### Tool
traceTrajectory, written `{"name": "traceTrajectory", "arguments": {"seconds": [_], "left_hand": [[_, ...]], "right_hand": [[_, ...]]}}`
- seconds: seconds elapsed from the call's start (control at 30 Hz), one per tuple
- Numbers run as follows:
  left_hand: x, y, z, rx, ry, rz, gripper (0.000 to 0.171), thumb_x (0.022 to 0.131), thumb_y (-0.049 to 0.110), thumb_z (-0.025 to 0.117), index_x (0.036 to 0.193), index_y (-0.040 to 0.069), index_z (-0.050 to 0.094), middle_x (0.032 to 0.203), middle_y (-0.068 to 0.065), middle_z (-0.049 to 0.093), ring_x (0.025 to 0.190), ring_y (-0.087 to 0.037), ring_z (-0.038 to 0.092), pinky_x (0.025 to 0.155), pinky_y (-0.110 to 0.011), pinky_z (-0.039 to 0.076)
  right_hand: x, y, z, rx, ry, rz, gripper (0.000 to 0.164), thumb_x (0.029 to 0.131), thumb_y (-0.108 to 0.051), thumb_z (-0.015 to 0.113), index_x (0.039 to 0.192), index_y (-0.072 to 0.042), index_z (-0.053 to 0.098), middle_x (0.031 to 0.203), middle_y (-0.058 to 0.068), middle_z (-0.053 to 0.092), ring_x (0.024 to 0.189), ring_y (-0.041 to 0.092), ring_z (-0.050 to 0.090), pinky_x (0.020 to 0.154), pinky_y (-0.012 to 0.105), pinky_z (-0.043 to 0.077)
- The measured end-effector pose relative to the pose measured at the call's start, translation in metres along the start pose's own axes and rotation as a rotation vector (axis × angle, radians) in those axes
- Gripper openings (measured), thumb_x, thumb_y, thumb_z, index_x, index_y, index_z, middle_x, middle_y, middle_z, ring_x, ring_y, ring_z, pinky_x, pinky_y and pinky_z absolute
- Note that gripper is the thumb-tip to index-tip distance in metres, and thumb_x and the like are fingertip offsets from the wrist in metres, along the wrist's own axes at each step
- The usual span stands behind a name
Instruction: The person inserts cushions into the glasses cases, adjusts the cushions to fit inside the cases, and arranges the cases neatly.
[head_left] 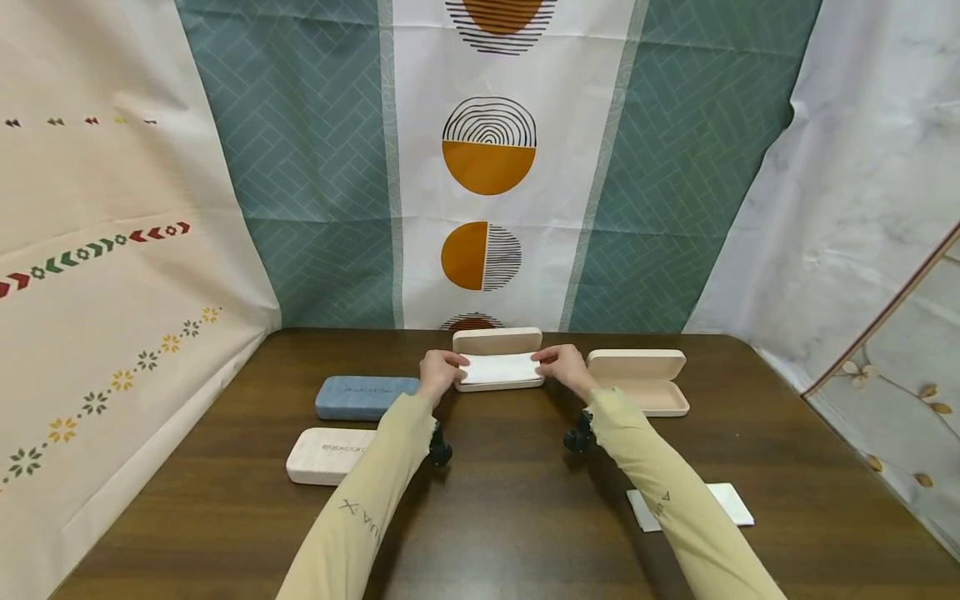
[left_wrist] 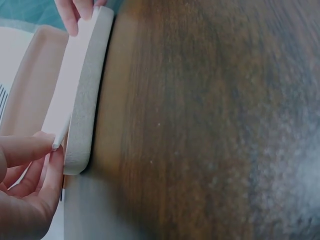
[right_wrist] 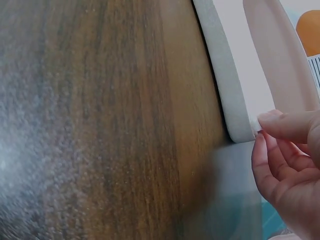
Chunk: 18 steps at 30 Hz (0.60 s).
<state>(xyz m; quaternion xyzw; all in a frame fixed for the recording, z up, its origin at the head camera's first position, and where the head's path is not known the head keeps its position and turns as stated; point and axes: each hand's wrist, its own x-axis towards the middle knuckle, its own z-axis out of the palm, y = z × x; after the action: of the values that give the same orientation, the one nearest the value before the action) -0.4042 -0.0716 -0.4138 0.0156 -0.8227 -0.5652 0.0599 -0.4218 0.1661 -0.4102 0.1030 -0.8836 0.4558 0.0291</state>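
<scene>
A folded white cloth (head_left: 501, 368) lies along the bottom half of an open, light-coloured glasses case (head_left: 497, 341) at the far side of the table. My left hand (head_left: 439, 372) pinches the cloth's left end between thumb and fingers, just above the case's rim. At the opposite end, my right hand (head_left: 567, 367) pinches the cloth's corner. In the left wrist view the cloth (left_wrist: 65, 92) stretches along the case's pale outer wall (left_wrist: 85, 110). The case's lid stands raised behind the cloth, its pinkish lining showing. The cloth covers most of the case's inside.
To the right stands another open case (head_left: 637, 383), pink inside. A blue closed case (head_left: 363, 398) and a whitish closed case (head_left: 326, 454) with lettering lie to the left, partly behind the left arm. Another folded white cloth (head_left: 729, 503) lies under the right forearm.
</scene>
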Motion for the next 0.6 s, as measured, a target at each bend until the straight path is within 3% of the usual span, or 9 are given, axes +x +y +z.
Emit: {"name": "traceTrajectory", "arguments": {"seconds": [0.27, 0.6], "left_hand": [[0.0001, 0.0006, -0.0022, 0.050, 0.003, 0.007, 0.018, 0.070, -0.012, 0.068, 0.084, -0.002, 0.071, 0.081, -0.011, 0.061, 0.068, -0.020, 0.051, 0.056, -0.029, 0.048], [-0.0003, -0.0011, -0.0045, 0.093, 0.023, 0.009, 0.018, 0.070, -0.012, 0.070, 0.085, -0.001, 0.070, 0.080, -0.009, 0.063, 0.078, -0.024, 0.055, 0.067, -0.032, 0.048]], "right_hand": [[0.0005, 0.0013, 0.0014, -0.017, -0.017, -0.014, 0.022, 0.077, 0.006, 0.066, 0.100, 0.008, 0.065, 0.090, 0.017, 0.063, 0.078, 0.022, 0.057, 0.065, 0.028, 0.047], [-0.0011, 0.0017, 0.0031, -0.050, 0.011, -0.048, 0.026, 0.075, 0.007, 0.068, 0.100, 0.010, 0.062, 0.088, 0.017, 0.061, 0.082, 0.027, 0.056, 0.066, 0.031, 0.046]]}}
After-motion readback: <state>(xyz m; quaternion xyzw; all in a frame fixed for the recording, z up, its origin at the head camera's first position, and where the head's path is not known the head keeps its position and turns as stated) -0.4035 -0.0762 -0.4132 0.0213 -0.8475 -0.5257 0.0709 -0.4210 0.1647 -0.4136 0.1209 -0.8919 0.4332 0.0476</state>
